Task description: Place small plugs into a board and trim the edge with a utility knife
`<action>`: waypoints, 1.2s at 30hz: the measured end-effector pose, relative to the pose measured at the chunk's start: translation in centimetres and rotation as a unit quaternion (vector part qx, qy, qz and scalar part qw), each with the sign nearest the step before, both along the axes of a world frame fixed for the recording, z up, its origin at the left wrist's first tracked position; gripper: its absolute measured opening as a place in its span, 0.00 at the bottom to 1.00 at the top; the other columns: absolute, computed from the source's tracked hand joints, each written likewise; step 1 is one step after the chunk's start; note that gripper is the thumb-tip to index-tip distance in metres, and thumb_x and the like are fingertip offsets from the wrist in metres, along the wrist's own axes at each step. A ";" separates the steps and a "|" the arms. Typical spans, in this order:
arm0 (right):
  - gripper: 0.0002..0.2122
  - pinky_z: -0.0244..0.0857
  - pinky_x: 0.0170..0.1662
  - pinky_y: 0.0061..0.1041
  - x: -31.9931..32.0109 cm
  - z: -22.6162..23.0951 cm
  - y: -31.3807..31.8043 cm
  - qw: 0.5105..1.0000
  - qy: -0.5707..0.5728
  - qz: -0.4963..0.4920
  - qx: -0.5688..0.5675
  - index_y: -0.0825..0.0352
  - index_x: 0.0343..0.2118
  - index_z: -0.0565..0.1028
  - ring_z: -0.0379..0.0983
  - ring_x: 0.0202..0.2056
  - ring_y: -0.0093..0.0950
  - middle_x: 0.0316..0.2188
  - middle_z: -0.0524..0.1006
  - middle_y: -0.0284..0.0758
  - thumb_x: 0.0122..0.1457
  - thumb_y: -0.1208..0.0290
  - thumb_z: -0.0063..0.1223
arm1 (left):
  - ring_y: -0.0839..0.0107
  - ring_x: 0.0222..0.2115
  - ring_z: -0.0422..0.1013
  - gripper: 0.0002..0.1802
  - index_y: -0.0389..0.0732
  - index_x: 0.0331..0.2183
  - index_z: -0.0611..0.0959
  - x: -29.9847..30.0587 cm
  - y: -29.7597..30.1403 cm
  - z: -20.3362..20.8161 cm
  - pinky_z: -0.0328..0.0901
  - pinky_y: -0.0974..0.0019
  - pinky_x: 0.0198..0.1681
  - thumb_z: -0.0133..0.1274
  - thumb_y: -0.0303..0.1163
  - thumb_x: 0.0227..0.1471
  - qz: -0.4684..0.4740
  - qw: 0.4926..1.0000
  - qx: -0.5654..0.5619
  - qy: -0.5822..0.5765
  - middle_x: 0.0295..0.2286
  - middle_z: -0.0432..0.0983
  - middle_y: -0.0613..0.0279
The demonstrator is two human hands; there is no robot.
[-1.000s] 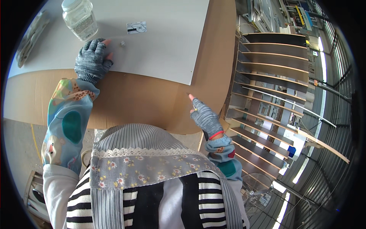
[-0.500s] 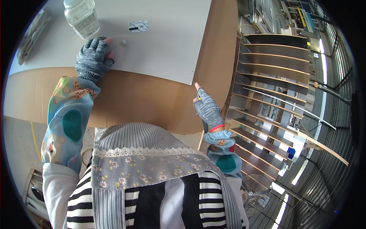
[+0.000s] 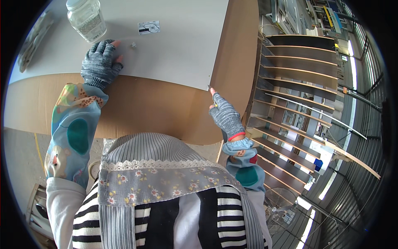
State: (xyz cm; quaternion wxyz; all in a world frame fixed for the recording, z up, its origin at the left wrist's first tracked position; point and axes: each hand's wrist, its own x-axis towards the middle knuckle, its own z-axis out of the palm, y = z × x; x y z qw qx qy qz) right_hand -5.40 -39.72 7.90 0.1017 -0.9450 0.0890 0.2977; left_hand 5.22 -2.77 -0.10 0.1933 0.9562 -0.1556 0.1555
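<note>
My left hand (image 3: 100,62), in a grey knitted fingerless glove, lies flat on a pale grey panel (image 3: 178,45) with its fingers spread a little. Just beyond it stands a clear jar (image 3: 87,21) with a white lid and small pieces inside. My right hand (image 3: 226,113), gloved alike, is closed around a slim cutter-like tool (image 3: 209,87). Only its thin dark tip and a bit of yellow show; the palm hides most of it. That tip is at the panel's near right corner, with the index finger stretched along it.
Brown cardboard (image 3: 157,108) lies under the panel and sticks out past its near and right edges. A printed label (image 3: 149,27), a small clear scrap (image 3: 133,45) and a wrapped bundle (image 3: 35,41) rest on the panel. Stacked boards (image 3: 300,62) and a fan (image 3: 278,209) are at the right.
My right hand has shifted very slightly, and more of the tool's dark tip shows at the panel's corner. The left hand stays in place on the panel.
</note>
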 end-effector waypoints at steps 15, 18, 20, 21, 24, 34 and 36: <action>0.27 0.63 0.47 0.37 -0.5 0.7 0.9 0.997 -0.005 0.050 -0.061 0.54 0.58 0.58 0.69 0.42 0.44 0.40 0.72 0.49 0.53 0.67 0.48 | 0.58 0.40 0.68 0.22 0.47 0.43 0.73 0.1 0.0 -0.4 0.64 0.56 0.43 0.55 0.36 0.42 0.008 1.000 0.007 -0.012 0.39 0.71 0.61; 0.28 0.62 0.49 0.37 -1.8 0.0 0.4 0.997 0.016 0.057 -0.045 0.53 0.59 0.56 0.68 0.45 0.42 0.43 0.70 0.47 0.54 0.65 0.46 | 0.57 0.40 0.68 0.22 0.47 0.43 0.73 0.2 0.0 -0.7 0.64 0.56 0.43 0.55 0.36 0.42 0.009 1.000 0.008 -0.010 0.39 0.71 0.60; 0.28 0.61 0.50 0.35 -2.5 -0.3 -0.5 0.996 0.017 0.090 -0.020 0.51 0.60 0.54 0.68 0.47 0.38 0.46 0.69 0.44 0.56 0.64 0.45 | 0.57 0.40 0.68 0.22 0.47 0.43 0.73 0.2 0.0 -0.3 0.64 0.56 0.43 0.55 0.36 0.42 0.010 1.000 0.005 -0.007 0.39 0.71 0.60; 0.27 0.63 0.48 0.33 -2.9 -0.2 -0.3 0.998 0.007 -0.003 0.060 0.52 0.60 0.55 0.70 0.42 0.36 0.44 0.71 0.44 0.55 0.66 0.46 | 0.57 0.40 0.68 0.22 0.47 0.43 0.73 0.0 0.0 -0.2 0.64 0.56 0.43 0.55 0.36 0.41 0.002 1.000 0.005 -0.005 0.39 0.71 0.60; 0.27 0.66 0.42 0.29 -2.0 1.3 0.7 0.979 0.012 -0.142 0.147 0.54 0.59 0.57 0.73 0.32 0.30 0.37 0.74 0.42 0.55 0.70 0.48 | 0.57 0.40 0.68 0.23 0.47 0.43 0.73 0.1 -0.2 0.0 0.64 0.56 0.43 0.55 0.36 0.41 0.007 1.000 -0.005 -0.013 0.39 0.71 0.60; 0.26 0.66 0.43 0.32 0.9 1.3 -0.1 0.991 0.065 -0.090 0.070 0.52 0.59 0.57 0.75 0.29 0.31 0.37 0.75 0.43 0.56 0.64 0.46 | 0.55 0.41 0.67 0.23 0.45 0.43 0.73 -0.1 0.0 -0.3 0.64 0.56 0.43 0.56 0.33 0.41 0.003 1.000 0.002 0.005 0.40 0.70 0.58; 0.26 0.65 0.45 0.33 1.1 1.3 -0.5 0.997 0.046 -0.038 0.040 0.52 0.59 0.57 0.74 0.33 0.34 0.40 0.74 0.43 0.55 0.63 0.45 | 0.55 0.41 0.67 0.23 0.45 0.43 0.73 -0.1 -0.1 0.0 0.64 0.56 0.43 0.56 0.33 0.41 0.003 1.000 -0.002 0.008 0.40 0.70 0.58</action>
